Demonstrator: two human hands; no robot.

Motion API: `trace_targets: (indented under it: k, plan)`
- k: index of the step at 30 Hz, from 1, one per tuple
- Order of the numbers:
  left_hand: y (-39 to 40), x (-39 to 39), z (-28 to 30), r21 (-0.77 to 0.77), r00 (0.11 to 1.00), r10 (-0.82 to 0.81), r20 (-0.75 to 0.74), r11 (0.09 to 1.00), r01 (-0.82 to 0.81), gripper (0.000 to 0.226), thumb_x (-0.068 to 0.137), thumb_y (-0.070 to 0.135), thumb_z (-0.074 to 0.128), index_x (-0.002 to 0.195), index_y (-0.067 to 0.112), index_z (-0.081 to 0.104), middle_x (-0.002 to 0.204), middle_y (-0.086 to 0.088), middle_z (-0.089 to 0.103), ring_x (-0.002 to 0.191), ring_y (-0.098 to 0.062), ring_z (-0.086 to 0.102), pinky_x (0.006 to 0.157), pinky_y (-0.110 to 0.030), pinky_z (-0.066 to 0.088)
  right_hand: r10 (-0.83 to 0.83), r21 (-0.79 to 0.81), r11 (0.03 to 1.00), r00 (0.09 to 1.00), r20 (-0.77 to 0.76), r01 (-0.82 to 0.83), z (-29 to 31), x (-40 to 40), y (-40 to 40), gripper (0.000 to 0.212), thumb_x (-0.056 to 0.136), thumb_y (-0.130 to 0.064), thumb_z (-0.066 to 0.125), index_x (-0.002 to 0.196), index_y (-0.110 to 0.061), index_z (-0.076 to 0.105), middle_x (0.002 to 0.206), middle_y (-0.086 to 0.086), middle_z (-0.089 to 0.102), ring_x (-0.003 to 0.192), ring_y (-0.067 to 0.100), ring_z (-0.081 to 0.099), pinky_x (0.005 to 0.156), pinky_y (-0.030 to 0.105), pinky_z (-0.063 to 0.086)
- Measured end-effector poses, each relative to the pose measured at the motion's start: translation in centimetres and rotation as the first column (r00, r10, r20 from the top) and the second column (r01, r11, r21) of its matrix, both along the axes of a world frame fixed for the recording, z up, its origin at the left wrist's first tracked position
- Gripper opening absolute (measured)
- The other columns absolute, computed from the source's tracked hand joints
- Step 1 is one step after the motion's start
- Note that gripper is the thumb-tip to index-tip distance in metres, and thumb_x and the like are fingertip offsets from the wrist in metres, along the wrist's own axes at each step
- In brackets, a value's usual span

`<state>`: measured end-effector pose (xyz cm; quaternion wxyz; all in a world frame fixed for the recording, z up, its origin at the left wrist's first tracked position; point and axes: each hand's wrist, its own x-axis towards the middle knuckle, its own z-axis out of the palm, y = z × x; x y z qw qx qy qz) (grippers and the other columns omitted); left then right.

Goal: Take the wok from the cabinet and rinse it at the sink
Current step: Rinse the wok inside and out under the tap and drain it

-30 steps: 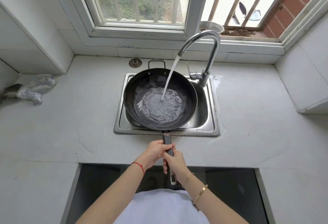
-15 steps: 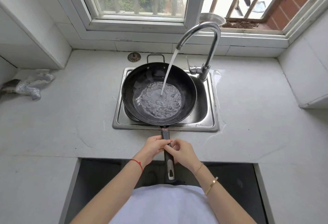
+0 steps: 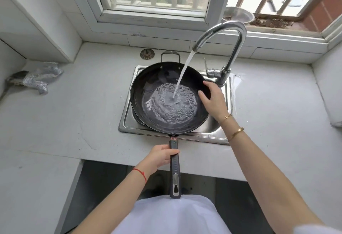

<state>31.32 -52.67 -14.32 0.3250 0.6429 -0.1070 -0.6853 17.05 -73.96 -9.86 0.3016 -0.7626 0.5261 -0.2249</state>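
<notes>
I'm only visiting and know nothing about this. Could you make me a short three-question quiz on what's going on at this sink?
1. True or false: water from the curved chrome tap is running into the black round metal wok.
2. Which hand grips the wok's long dark handle? A) left hand B) right hand C) both
3. Fill in: the crumpled silvery cloth lies on the white stone counter to the ____ of the steel sink.

Key: 1 true; 2 A, since the right hand is over the wok's right rim; 3 left.
</notes>
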Motion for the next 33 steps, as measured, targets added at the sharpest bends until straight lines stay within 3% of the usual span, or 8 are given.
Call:
trace_targets:
  k: [9, 13, 19, 24, 33]
  plan:
    - [-0.5, 0.8, -0.2, 0.024, 0.997, -0.066, -0.025, 0.997, 0.067, 0.029, 0.087, 0.016, 0.071, 0.114, 0.005, 0.067, 0.111, -0.011, 0.073, 0.103, -0.019, 0.069, 0.074, -0.016, 0.055, 0.143, -0.104, 0.979, 0.952, -0.27, -0.176, -0.7, 3.8, -13.3, 0.059, 0.097, -0.018, 0.056, 0.149, 0.001, 0.033, 0.156, 0.017, 0.033, 0.148, 0.03, 0.024, 0.124, 0.038, 0.017]
    - [-0.9, 1.1, -0.2, 0.043, 0.996, -0.076, -0.051, 0.996, 0.079, 0.032, 0.086, 0.015, 0.072, 0.116, 0.004, 0.067, 0.111, -0.012, 0.073, 0.1, -0.017, 0.07, 0.07, -0.015, 0.055, 0.211, -0.059, 0.962, 0.863, -0.459, -0.267, -2.0, 3.4, -15.7, 0.06, 0.098, -0.021, 0.054, 0.15, -0.002, 0.031, 0.157, 0.015, 0.032, 0.149, 0.033, 0.019, 0.124, 0.044, 0.017]
    - [-1.0, 1.2, -0.4, 0.058, 0.994, -0.088, -0.068, 0.994, 0.092, 0.034, 0.085, 0.016, 0.073, 0.116, 0.003, 0.067, 0.112, -0.012, 0.073, 0.101, -0.017, 0.07, 0.073, -0.015, 0.055, 0.194, -0.16, 0.917, 0.759, -0.621, -0.366, -2.3, 1.9, -15.8, 0.062, 0.096, -0.02, 0.053, 0.151, -0.006, 0.03, 0.155, 0.013, 0.037, 0.147, 0.035, 0.023, 0.12, 0.046, 0.025]
    - [-1.1, 1.1, -0.5, 0.053, 0.993, -0.082, -0.085, 0.995, 0.086, 0.033, 0.085, 0.014, 0.073, 0.116, 0.003, 0.067, 0.112, -0.013, 0.073, 0.099, -0.017, 0.071, 0.075, -0.016, 0.054, 0.227, -0.118, 0.902, 0.691, -0.687, -0.414, -1.9, 1.9, -16.1, 0.067, 0.094, -0.024, 0.055, 0.153, -0.008, 0.027, 0.161, 0.01, 0.027, 0.149, 0.036, 0.018, 0.12, 0.048, 0.024]
    - [-0.9, 1.3, -0.6, 0.045, 0.993, -0.081, -0.088, 0.995, 0.085, 0.035, 0.085, 0.014, 0.073, 0.116, 0.001, 0.067, 0.114, -0.015, 0.072, 0.103, -0.021, 0.07, 0.08, -0.019, 0.055, 0.154, -0.165, 0.915, 0.699, -0.699, -0.367, -1.4, 1.2, -16.3, 0.061, 0.095, -0.034, 0.056, 0.149, -0.017, 0.036, 0.157, 0.006, 0.036, 0.145, 0.039, 0.026, 0.114, 0.051, 0.033]
